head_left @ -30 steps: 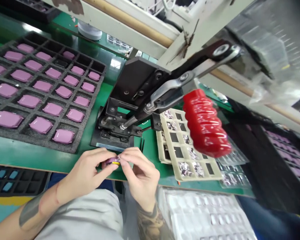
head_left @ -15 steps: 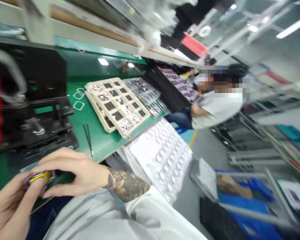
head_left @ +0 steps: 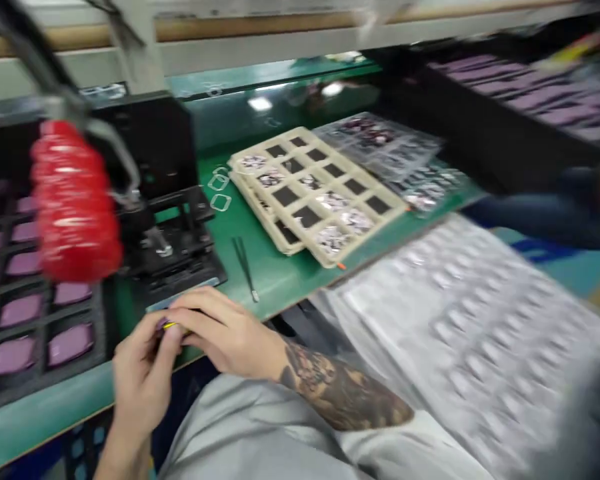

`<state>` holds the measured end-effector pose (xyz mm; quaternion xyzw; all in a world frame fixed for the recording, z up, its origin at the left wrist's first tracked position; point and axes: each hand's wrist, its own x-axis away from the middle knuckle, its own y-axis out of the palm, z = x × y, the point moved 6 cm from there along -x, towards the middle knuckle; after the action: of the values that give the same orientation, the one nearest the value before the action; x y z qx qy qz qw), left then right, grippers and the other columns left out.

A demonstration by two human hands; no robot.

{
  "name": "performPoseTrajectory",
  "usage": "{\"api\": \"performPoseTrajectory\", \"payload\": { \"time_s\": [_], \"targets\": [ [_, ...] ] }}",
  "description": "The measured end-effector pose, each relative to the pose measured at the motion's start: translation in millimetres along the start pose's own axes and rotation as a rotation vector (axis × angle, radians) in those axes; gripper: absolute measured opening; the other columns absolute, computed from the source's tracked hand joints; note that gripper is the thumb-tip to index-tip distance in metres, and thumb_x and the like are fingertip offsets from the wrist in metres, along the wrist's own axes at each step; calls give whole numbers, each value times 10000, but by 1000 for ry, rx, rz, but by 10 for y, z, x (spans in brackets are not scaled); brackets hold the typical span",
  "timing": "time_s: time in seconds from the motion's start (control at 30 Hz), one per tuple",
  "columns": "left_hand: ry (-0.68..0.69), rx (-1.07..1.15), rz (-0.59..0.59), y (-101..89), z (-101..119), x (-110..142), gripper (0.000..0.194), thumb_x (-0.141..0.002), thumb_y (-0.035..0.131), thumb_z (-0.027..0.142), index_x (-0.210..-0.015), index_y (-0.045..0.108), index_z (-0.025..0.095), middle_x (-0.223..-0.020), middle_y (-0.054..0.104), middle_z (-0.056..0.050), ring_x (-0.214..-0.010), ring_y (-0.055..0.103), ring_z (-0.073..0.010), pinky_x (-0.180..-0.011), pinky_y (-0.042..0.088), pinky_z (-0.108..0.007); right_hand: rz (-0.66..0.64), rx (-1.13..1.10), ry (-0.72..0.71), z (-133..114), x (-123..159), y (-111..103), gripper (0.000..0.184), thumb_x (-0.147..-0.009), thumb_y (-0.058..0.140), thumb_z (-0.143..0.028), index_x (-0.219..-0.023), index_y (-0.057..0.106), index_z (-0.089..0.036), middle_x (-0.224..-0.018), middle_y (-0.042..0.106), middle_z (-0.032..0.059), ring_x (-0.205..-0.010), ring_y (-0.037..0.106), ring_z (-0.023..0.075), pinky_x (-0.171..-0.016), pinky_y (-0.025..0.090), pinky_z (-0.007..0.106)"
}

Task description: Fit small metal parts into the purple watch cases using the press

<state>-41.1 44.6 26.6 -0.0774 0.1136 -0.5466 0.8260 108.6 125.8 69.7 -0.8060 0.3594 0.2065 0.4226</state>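
Head view: purple-and-yellow piece (head_left: 168, 325) is held at the bench (head_left: 275, 280) edge, before the press (head_left: 155, 147).
Left hand (head_left: 141, 373): piece is pinched.
Right hand (head_left: 233, 337): fingers are curled beside it; grip cannot be told.
Tweezers (head_left: 245, 268): laid near the press.

Two cream compartment trays (head_left: 386, 219) stacked askew on green bench (head_left: 277, 283), small shiny parts (head_left: 333, 239) in some cells. Clear trays (head_left: 405, 159) just beyond. Black tweezers (head_left: 247, 272) near cream stack, clear rings (head_left: 221, 210) behind. White molded trays (head_left: 410, 290) right, past bench edge.
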Motion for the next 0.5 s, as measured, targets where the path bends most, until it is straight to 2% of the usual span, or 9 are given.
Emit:
{"api": "performPoseTrajectory", "payload": {
  "time_s": [0.1, 0.17, 0.23, 0.3, 0.4, 0.5],
  "targets": [
    [-1, -31, -39, 28, 49, -73, 220, -1097, 690, 407, -1102, 784, 209, -876, 732, -19, -742, 669, -159, -685, 560, -261, -20, 50, -49, -2, -21, 20, 349, -1099, 626, -118, -1448, 624, -108, -1292, 743, 186, -1255, 697, 282, -1134, 636, 463],
    [-5, -45, -45, 5, 51, -90, 224, -1109, 672, 406, -1087, 782, 213, -861, 731, -14, -734, 659, -159, -673, 548, -264, -20, 38, -39, 18, -43, 30, 339, -1110, 609, -126, -1448, 622, -140, -1262, 742, 165, -1207, 708, 275, -1079, 659, 455],
    [-9, -39, -24, -20, 74, -94, 217, -1104, 681, 408, -1079, 792, 223, -890, 765, -30, -751, 695, -182, -674, 571, -286, 15, -4, 5, 26, -44, 20, 349, -1113, 598, -124, -1459, 619, -170, -1276, 731, 152, -1203, 708, 259, -1058, 663, 430],
    [-21, 10, 30, -46, 121, -87, 183, -1067, 742, 402, -1090, 806, 233, -939, 813, -56, -785, 759, -222, -688, 622, -323, 95, -40, 64, 1, 1, -34, 414, -1091, 640, -120, -1499, 604, -179, -1359, 703, 166, -1275, 692, 258, -1112, 639, 427],
    [-40, 132, 151, -97, 198, -34, 195, -955, 878, 353, -1094, 791, 246, -1018, 872, -61, -880, 847, -279, -754, 706, -371, 289, -57, 179, -63, 211, -236, 492, -1038, 719, -129, -1514, 605, -180, -1417, 684, 182, -1328, 683, 259, -1150, 615, 424],
    [-39, 154, 258, -160, 191, 16, 331, -870, 936, 311, -1149, 759, 301, -1121, 890, 6, -1022, 871, -302, -900, 749, -413, 383, 68, 333, -44, 611, -578, 352, -1048, 694, -184, -1398, 665, -211, -1270, 755, 129, -1165, 749, 221, -999, 660, 364]
  ]
}}
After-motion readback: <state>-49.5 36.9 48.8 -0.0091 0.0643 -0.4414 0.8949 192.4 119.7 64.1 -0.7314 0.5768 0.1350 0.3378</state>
